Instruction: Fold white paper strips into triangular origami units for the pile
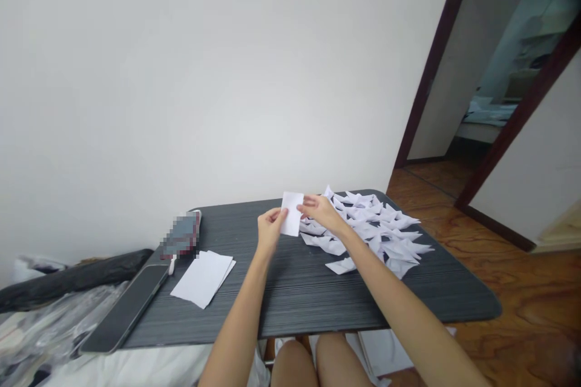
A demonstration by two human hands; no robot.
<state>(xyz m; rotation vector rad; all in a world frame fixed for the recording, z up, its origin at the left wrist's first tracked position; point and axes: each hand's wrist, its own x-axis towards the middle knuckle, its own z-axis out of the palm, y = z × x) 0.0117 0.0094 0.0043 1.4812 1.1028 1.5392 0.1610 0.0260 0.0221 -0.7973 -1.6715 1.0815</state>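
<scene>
- 2 knees (pixel 295 363) showing below the tabletop's near edge, abt mid; white box-like thing (pixel 388 352) sitting lower, to R of them.
- Dark flat slab (pixel 127 305) w/ pale rim lying along the L edge, reaching the near L corner; can't tell what it is.
- Tabletop (pixel 313 290), dark w/ fine streaks, running beneath both forearms.
- Loose white sheets (pixel 202 278) lying in a slightly fanned stack, nr the L edge, btwn near & far edges.
- L hand (pixel 270 230) pinching the white paper (pixel 292 216) by its L side, thumb on the face toward the person.
- R hand (pixel 320 210) gripping same paper's R side btwn thumb & fingers.
- That paper standing roughly upright in both hands, showing against the far edge, abt mid.
- Folded white papers (pixel 379 230), pointed, crowding together on the R half, spreading toward the far R corner; R forearm passing in front of some.
- Pixelated item (pixel 180 236) resting nr the far L corner; details hidden.
- Pale wall (pixel 272 72) rising behind the far edge; doorway (pixel 485 91) & wood floor (pixel 512 266) showing off to R.
</scene>
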